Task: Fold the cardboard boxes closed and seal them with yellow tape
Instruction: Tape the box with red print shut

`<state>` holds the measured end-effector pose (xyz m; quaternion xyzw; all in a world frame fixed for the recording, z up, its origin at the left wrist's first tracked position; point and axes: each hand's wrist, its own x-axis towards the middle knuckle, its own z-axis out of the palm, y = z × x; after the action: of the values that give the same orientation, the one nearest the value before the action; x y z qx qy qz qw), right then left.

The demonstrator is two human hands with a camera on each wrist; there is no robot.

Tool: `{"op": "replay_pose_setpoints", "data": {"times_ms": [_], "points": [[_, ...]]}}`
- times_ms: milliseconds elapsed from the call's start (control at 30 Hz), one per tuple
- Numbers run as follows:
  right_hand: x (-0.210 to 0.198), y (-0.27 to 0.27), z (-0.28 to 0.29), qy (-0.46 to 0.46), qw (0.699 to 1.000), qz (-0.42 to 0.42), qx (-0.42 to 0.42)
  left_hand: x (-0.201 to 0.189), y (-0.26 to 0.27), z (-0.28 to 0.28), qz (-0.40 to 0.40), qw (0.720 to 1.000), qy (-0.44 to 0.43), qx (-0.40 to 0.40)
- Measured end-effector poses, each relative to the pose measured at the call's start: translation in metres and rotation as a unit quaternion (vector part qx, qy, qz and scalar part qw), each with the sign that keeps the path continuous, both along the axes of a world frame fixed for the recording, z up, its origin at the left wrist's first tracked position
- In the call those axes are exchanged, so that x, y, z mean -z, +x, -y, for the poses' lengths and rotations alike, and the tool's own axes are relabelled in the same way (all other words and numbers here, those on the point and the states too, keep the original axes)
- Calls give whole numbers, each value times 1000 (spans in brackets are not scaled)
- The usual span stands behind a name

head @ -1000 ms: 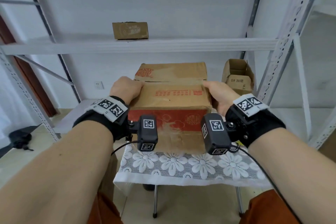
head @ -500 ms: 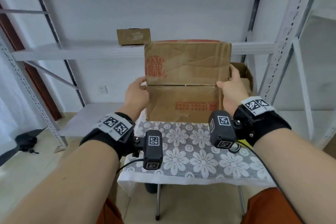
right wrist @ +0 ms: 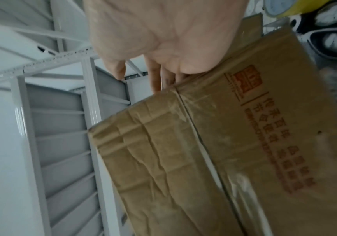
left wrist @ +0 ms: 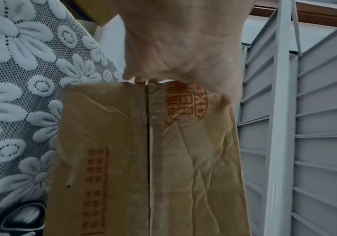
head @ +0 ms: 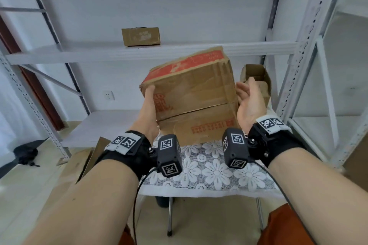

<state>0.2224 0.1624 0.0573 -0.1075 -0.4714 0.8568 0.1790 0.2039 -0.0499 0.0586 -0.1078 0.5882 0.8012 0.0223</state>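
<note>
A worn brown cardboard box [head: 191,97] with red print hangs tilted above the table, its flap seam facing me. My left hand [head: 148,105] grips its left edge, fingers curled round the upper left corner. In the left wrist view the palm [left wrist: 175,47] meets the box [left wrist: 143,159] at the seam end, and the fingers are hidden behind it. My right hand [head: 249,99] is open beside the box's right side, palm toward it. The right wrist view shows its straight fingers [right wrist: 155,76] at the box [right wrist: 204,151] edge. A yellow tape roll [right wrist: 281,6] lies on the table.
A table with a white lace cloth [head: 209,171] stands below the box; black-handled scissors [right wrist: 329,41] lie on it. White metal shelving surrounds it, with a small closed box [head: 140,36] on the shelf and an open box [head: 255,77] at the right. Flat cardboard [head: 89,157] leans by the floor.
The box has come up off the table and turned seam side toward me, then tilted to the left. My right hand has let go of its right side and opened.
</note>
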Motion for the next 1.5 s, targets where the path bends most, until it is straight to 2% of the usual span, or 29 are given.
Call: {"op": "replay_pose_setpoints", "data": {"times_ms": [67,133,200,300,367,467,533,633,833,967,1033,1100,1233,1333,1500], "points": [[9,0,1,20,1000,5,-3,2,-2,2,12,1000,-12,13],[17,0,0,36,999,22,-30,0,-3,4,4,999,13,34],[22,0,-3,6,999,35,-36,-3,-6,5,-13,999,36,38],[28,-2,-10,-45,998,17,-35,-8,-8,7,-76,996,19,38],[28,0,-14,-39,995,-4,-96,-7,-12,10,-121,991,-6,64],[28,2,-21,-31,980,28,-193,-2,-16,22,-143,980,-44,134],[29,3,-25,-14,973,56,-222,4,-20,32,-133,974,-59,175],[26,2,-26,46,973,44,-223,11,-22,40,-123,967,-98,200],[-1,-1,-20,182,968,6,-173,10,-28,41,-159,970,-123,137],[0,-12,-12,267,953,42,-136,19,-25,30,-137,966,-175,134],[6,-18,-10,294,946,67,-116,29,-29,23,-134,972,-162,108],[13,-21,-10,292,948,68,-103,36,-34,19,-153,976,-138,69],[30,-34,-12,288,956,33,-48,46,-50,12,-208,941,-266,-10],[42,-47,-12,310,950,26,-11,56,-65,4,-208,916,-337,-65],[57,-73,-20,262,964,49,2,74,-96,-15,-167,904,-390,-55]]}}
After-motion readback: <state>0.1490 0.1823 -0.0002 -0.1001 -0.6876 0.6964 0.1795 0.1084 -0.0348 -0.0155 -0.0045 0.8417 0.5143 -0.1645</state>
